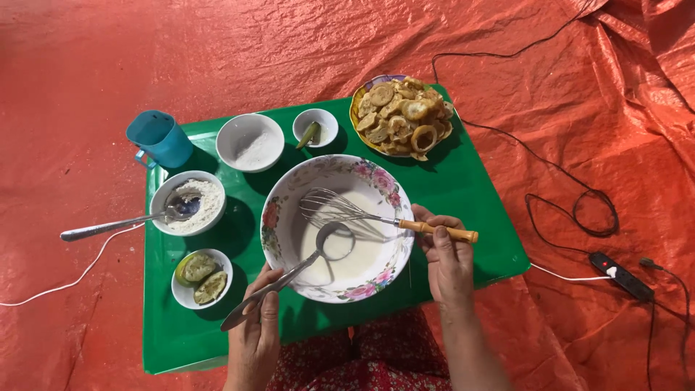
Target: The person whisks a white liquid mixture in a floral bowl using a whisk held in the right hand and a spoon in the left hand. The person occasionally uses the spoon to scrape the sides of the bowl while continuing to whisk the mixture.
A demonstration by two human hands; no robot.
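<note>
Left hand grips ladle, right hand grips whisk; vigorous whisking may slop batter over bowl rim.

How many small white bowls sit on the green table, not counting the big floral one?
4: flour bowl with a spoon at left, lime bowl front left, powder bowl at the back, chilli bowl beside it. None looks hidden.
</note>
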